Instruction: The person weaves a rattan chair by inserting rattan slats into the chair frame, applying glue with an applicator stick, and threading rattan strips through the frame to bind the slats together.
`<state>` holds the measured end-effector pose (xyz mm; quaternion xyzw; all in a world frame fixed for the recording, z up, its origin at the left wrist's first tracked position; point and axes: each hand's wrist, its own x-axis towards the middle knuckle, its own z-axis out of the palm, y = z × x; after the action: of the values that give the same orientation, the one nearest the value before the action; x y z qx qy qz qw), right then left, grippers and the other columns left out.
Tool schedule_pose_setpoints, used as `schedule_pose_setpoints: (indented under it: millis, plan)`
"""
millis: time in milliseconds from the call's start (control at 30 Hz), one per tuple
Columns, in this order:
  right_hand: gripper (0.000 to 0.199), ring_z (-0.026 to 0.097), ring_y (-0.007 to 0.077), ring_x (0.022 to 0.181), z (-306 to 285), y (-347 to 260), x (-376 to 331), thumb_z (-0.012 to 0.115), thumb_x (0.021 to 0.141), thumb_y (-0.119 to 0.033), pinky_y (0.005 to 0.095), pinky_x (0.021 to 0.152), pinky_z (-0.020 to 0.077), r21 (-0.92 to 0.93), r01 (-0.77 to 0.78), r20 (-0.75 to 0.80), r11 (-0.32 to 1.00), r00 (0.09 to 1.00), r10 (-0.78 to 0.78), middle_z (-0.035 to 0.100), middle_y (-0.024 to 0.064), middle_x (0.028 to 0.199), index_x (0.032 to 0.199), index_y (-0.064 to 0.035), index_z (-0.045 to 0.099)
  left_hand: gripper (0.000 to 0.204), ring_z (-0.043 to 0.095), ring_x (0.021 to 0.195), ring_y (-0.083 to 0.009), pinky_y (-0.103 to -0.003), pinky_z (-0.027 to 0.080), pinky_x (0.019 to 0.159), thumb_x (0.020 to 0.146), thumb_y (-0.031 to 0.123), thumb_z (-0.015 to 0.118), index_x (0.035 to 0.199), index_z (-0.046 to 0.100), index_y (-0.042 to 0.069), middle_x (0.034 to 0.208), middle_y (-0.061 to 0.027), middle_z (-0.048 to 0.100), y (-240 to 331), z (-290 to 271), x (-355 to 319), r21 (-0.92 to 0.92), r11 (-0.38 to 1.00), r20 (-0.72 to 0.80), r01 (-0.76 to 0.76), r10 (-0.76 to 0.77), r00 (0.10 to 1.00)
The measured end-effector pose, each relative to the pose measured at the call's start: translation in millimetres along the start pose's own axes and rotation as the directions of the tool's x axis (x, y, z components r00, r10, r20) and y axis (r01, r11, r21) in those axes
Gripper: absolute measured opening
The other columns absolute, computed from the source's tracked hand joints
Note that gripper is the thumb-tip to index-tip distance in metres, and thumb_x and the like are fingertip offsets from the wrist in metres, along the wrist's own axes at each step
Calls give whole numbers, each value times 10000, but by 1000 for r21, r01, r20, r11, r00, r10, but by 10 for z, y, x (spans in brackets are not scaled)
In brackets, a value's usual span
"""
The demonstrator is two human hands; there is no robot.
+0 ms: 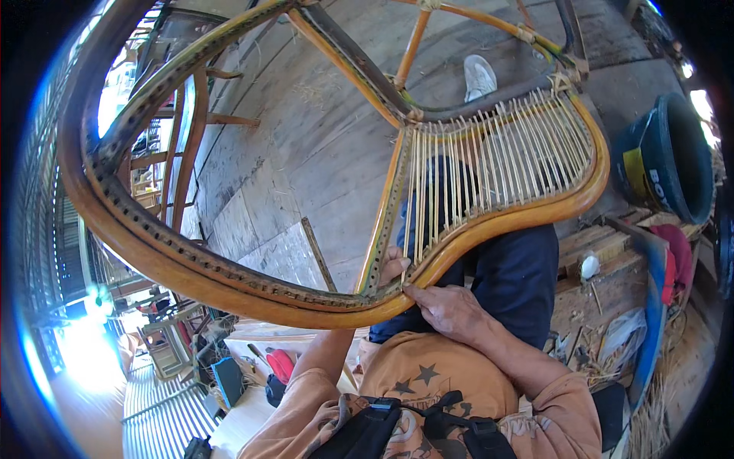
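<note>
A large curved rattan furniture frame [501,224] lies across my lap, its inner rails lined with small holes. Pale rattan strands [501,157] are strung between the rails of its right section. My left forearm passes under the front rail, and my left hand [394,265] is inside the frame, fingers closed by the end of the leftmost strands. On the near side of that rail is my right hand [451,312], its fingertips pinched together against the wood close to my left fingers. Whatever lies between the fingertips of either hand is too small to make out.
A dark bucket [665,161] with a yellow patch stands at the right. Wooden pieces and a clear plastic bag [623,336] lie below it. A white shoe [479,78] shows beyond the frame. Wooden furniture frames [180,153] stand at the left, and a board [287,256] rests on the floor.
</note>
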<state>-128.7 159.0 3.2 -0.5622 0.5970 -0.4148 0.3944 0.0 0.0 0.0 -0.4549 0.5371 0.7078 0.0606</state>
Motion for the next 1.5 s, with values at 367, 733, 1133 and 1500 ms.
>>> schedule_pose_setpoints:
  millis: [367, 733, 1133, 1500]
  plan:
    - [341, 597, 310, 635, 35, 23, 21, 538, 766, -67, 405, 529, 481, 6, 14, -79, 1000, 997, -14, 591, 130, 713, 1107, -78, 525, 256, 414, 511, -21, -187, 314, 452, 848, 218, 581, 637, 505, 95, 586, 48, 490, 98, 31, 5, 65, 998, 3, -6, 6, 1000]
    - [297, 600, 308, 635, 53, -20, 29, 544, 796, -81, 372, 532, 484, 27, 27, -156, 999, 987, -22, 606, 127, 739, 1092, -80, 555, 232, 405, 518, -32, -190, 292, 448, 844, 183, 587, 644, 508, 96, 587, 48, 474, 25, -23, 26, -25, 1000, 0, 9, -9, 1000]
    - [286, 603, 310, 655, 50, 6, 22, 553, 795, -75, 380, 544, 485, 60, 10, -151, 998, 988, -1, 605, 137, 741, 1081, -70, 555, 247, 350, 506, -14, -196, 240, 439, 837, 193, 591, 636, 481, 101, 571, 68, 406, 90, 38, 6, 1, 998, -24, 70, -70, 997]
    - [324, 600, 311, 624, 68, 16, 20, 493, 767, -60, 402, 528, 479, 37, 14, -107, 999, 994, -10, 591, 120, 691, 1089, -85, 520, 254, 362, 528, -24, -192, 275, 458, 846, 214, 589, 651, 486, 88, 582, 60, 414, -46, -32, 48, -17, 1000, -4, -19, 19, 1000]
